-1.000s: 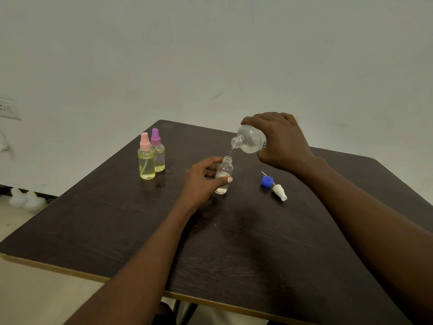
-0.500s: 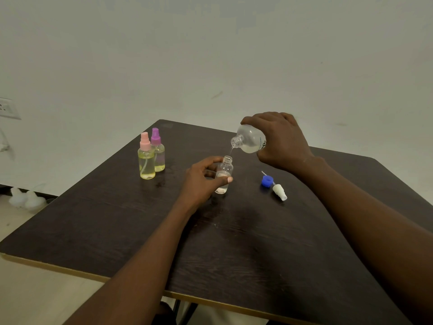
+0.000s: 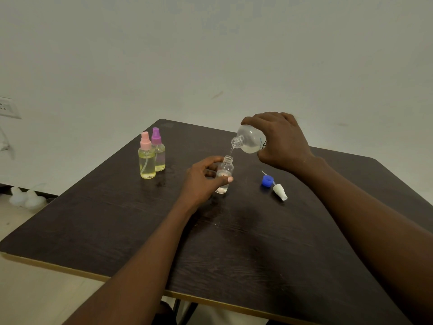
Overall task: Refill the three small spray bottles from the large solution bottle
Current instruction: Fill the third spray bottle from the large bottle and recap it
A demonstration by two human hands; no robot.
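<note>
Your right grip wraps the tilted large bottle, pouring into the small bottle your left grip pinches upright on the bench.

Dark table under three small bottles, blue cap, white nozzle

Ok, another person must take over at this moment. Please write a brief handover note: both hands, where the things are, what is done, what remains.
Left hand grips the small clear uncapped spray bottle, upright on the dark wooden table. Right hand holds the large translucent plastic solution bottle tilted over it, a thin stream falling into its neck.
Done: the pink-capped spray bottle and purple-capped spray bottle stand capped at left, with yellowish liquid.
To do: finish this fill, refit the white spray head lying beside the blue cap, then close the large bottle.
</note>
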